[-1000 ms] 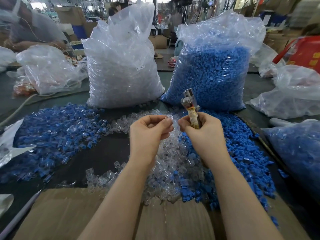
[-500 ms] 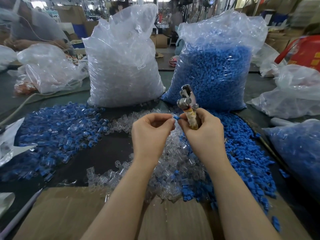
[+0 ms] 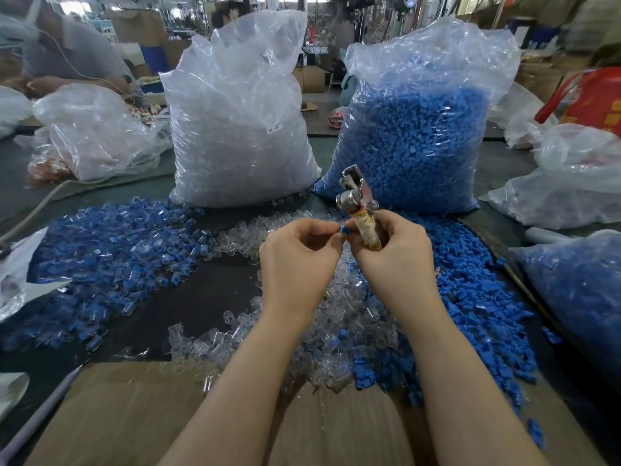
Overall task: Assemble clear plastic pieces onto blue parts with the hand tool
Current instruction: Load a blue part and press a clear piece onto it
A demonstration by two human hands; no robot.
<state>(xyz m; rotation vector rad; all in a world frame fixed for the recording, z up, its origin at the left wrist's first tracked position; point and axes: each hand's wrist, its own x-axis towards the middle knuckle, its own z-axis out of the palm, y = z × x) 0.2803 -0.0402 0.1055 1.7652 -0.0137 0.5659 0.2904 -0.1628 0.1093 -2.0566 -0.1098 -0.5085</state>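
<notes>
My right hand [image 3: 393,250] grips the hand tool [image 3: 358,205], a metal head on a tape-wrapped handle that points up and away. My left hand [image 3: 297,253] has curled fingers whose tips meet the right thumb, and a small blue part [image 3: 345,229] is pinched between the two hands there. Whether a clear piece is on it I cannot tell. Below my hands lies a heap of loose clear pieces [image 3: 336,317]. Loose blue parts [image 3: 477,297] spread to the right, and a pile of joined blue-and-clear pieces [image 3: 111,250] lies on the left.
Two tall plastic sacks stand behind: clear pieces [image 3: 235,129] on the left, blue parts [image 3: 413,142] on the right. Another bag of blue pieces [image 3: 578,290] sits at the right edge. A cardboard sheet [image 3: 134,415] lies near me. Another person [image 3: 60,52] works at the far left.
Both hands have risen slightly and drawn together. A blue part now shows between the fingertips, and the tool's head has tilted a little to the left.
</notes>
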